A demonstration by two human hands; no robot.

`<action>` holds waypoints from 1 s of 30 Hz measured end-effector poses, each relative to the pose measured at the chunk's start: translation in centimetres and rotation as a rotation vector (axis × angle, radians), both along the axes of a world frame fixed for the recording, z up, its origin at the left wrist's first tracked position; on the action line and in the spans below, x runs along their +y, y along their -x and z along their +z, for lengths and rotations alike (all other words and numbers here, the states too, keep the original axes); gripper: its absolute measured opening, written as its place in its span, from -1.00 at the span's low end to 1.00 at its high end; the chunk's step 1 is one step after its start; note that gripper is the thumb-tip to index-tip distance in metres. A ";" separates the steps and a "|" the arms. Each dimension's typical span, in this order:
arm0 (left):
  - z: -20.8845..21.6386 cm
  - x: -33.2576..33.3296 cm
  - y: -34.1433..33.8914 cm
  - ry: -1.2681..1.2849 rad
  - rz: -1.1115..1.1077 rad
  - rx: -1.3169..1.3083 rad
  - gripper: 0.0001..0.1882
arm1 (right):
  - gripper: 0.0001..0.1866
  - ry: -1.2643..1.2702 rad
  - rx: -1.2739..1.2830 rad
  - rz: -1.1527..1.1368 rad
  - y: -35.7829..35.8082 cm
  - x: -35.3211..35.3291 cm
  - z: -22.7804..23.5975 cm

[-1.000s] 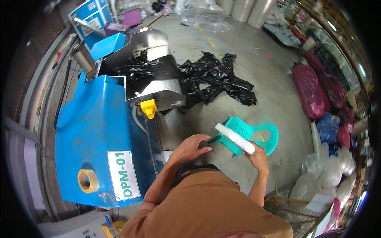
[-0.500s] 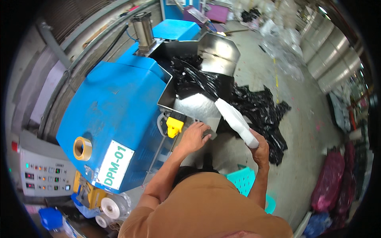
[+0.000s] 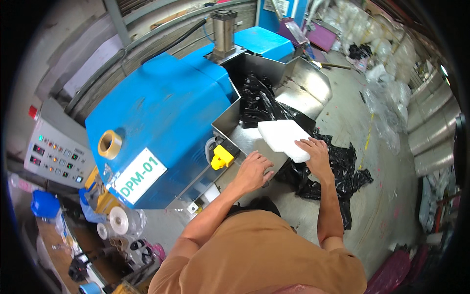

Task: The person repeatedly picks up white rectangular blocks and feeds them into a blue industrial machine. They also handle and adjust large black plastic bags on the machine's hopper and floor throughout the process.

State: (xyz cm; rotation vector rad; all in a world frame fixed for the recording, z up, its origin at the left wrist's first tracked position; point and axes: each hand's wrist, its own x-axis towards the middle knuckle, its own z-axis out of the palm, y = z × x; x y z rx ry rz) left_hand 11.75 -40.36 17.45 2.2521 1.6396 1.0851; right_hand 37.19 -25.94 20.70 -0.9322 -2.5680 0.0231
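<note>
My right hand grips the near end of a white foam-like slab, its fingers lying over the corner. The slab is held tilted above the front lip of a metal hopper. Black plastic film lies bunched inside the hopper, and more black film spills onto the floor beside my right arm. My left hand holds nothing; its fingers are apart at the hopper's front edge, just right of a yellow switch box. Whether it touches the edge I cannot tell.
A blue machine joins the hopper on the left, with a tape roll on top. Farther left stands a control panel with lit buttons. White film rolls sit low beside the machine. Clear plastic is heaped at the right.
The white slab has swung over toward the hopper and now shows its broad face. My right hand has moved up. The view has turned, shifting the machine rightward; my left hand stays by the hopper edge.
</note>
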 end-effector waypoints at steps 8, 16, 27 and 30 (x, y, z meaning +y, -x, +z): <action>-0.6 2.8 -1.0 0.093 0.334 -0.011 -0.77 | -0.35 -0.089 -0.063 0.215 4.6 11.2 -0.8; 0.2 5.9 -4.0 0.055 0.861 -0.079 -0.77 | -0.37 -0.090 0.033 0.429 6.4 22.9 -1.4; 0.5 7.3 -5.0 0.032 1.004 -0.064 -0.85 | -0.34 -0.155 0.166 0.473 14.3 29.1 -4.7; 0.5 7.6 -5.1 0.055 1.011 -0.053 -0.87 | -0.34 -0.178 0.195 0.454 15.5 28.3 -5.9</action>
